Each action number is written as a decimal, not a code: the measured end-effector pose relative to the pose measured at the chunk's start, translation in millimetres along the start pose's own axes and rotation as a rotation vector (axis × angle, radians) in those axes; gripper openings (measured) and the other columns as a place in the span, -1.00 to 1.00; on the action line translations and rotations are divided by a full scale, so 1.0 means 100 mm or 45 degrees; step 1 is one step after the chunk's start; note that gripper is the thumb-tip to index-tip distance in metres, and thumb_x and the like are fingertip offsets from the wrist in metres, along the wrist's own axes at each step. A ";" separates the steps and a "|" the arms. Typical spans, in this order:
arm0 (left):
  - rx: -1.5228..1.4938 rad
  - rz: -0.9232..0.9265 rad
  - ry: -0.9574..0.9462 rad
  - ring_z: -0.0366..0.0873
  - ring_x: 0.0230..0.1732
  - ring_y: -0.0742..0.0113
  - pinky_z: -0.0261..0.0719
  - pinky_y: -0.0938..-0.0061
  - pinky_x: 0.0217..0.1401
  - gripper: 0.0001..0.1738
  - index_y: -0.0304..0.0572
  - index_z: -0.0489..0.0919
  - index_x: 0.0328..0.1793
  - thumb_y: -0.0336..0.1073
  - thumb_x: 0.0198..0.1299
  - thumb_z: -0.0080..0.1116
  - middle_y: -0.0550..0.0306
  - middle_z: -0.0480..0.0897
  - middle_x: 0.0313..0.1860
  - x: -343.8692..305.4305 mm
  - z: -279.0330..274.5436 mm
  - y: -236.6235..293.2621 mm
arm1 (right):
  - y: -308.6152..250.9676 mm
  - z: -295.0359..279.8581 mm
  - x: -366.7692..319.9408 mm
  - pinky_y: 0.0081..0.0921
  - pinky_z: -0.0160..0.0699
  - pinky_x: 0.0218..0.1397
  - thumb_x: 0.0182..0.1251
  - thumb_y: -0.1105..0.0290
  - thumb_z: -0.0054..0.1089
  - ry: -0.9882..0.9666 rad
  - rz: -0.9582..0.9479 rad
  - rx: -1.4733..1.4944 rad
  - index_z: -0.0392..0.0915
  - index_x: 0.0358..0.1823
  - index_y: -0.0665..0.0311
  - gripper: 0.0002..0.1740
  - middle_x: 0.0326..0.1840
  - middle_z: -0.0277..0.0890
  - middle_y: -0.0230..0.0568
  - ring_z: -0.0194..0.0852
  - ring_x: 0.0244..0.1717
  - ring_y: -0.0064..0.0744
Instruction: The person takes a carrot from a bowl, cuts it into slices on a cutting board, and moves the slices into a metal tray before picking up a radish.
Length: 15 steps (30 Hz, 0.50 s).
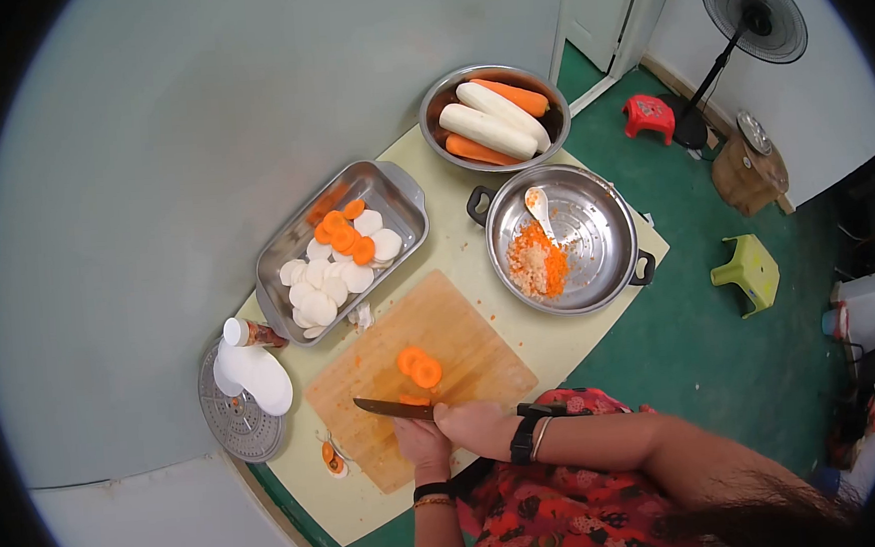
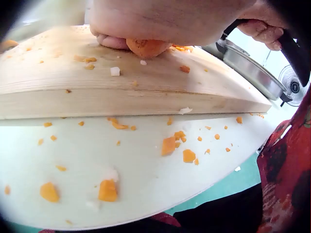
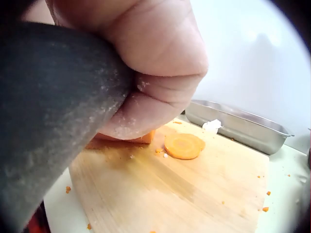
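My right hand (image 1: pixel 475 427) grips a knife (image 1: pixel 388 408) with a dark blade, held low across the cutting board (image 1: pixel 472 347). In the right wrist view its thick black handle (image 3: pixel 53 102) fills the left side. My left hand (image 1: pixel 423 445) holds a piece of carrot (image 2: pixel 147 47) down on the board, and most of that carrot is hidden beneath the hand and behind the blade. Just beyond the knife lie several overlapping round carrot slices (image 1: pixel 424 372). Small orange crumbs dot the wood.
A steel tray (image 1: pixel 413 237) of white and carrot slices stands behind the board. To its right are a two-handled pan (image 1: pixel 600 228) with minced bits and a spoon (image 1: pixel 540 207), and a bowl (image 1: pixel 431 138) of whole carrots and white radishes. A seasoning bottle (image 1: pixel 251 333) stands left.
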<state>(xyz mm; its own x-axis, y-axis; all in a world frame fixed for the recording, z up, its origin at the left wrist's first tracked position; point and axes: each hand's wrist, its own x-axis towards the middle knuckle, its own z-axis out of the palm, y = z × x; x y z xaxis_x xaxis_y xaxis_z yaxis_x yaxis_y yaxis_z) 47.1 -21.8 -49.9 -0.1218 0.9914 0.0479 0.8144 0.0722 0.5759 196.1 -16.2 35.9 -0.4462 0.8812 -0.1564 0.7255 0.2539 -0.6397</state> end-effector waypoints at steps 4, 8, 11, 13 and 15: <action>0.078 -0.051 -0.066 0.49 -0.10 -0.24 0.45 0.01 -0.13 -0.61 -0.19 0.38 0.07 -0.05 0.33 -0.16 -0.20 0.52 -0.09 -0.02 0.00 -0.04 | 0.01 -0.04 -0.05 -0.18 0.60 -0.44 0.23 0.49 -0.05 -0.048 0.041 0.020 0.36 -0.29 0.42 -0.88 -0.53 0.57 0.01 0.64 -0.43 0.00; 0.108 -0.098 -0.128 0.51 -0.06 -0.23 0.47 0.02 -0.10 -0.55 -0.14 0.37 0.11 0.04 0.33 -0.14 -0.18 0.54 -0.06 -0.04 0.04 -0.09 | 0.03 -0.07 -0.08 -0.17 0.59 -0.44 0.23 0.49 -0.05 -0.056 0.058 0.060 0.36 -0.28 0.42 -0.88 -0.54 0.56 0.01 0.64 -0.44 0.01; 0.089 -0.073 -0.053 0.51 -0.15 -0.23 0.47 0.01 -0.18 -0.63 -0.14 0.39 0.06 -0.04 0.34 -0.17 -0.16 0.53 -0.14 -0.05 0.04 -0.07 | -0.01 -0.09 -0.03 -0.19 0.60 -0.42 0.24 0.48 -0.05 -0.068 0.041 0.054 0.37 -0.27 0.42 -0.87 -0.52 0.57 0.03 0.65 -0.42 0.01; 0.060 -0.062 -0.010 0.50 -0.20 -0.23 0.46 -0.01 -0.23 -0.67 -0.15 0.40 0.03 -0.10 0.35 -0.18 -0.15 0.52 -0.19 -0.02 0.02 -0.05 | -0.06 -0.14 0.03 -0.21 0.62 -0.37 0.26 0.46 -0.05 -0.159 0.087 0.012 0.39 -0.23 0.43 -0.85 -0.46 0.60 0.07 0.66 -0.36 0.01; 0.006 -0.067 0.006 0.50 -0.22 -0.22 0.46 -0.01 -0.25 -0.69 -0.16 0.40 0.02 -0.12 0.34 -0.17 -0.14 0.51 -0.22 0.00 0.02 -0.04 | -0.07 -0.17 0.06 -0.20 0.62 -0.36 0.27 0.45 -0.05 -0.145 0.097 0.004 0.39 -0.24 0.42 -0.84 -0.46 0.60 0.07 0.66 -0.36 0.02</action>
<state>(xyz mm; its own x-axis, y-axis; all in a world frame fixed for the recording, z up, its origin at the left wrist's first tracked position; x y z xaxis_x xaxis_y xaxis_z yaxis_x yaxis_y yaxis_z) 45.1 -22.2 -53.4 -0.1669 0.9857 0.0217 0.8095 0.1245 0.5737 197.2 -6.4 52.1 -0.4465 0.8470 -0.2886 0.7580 0.1867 -0.6249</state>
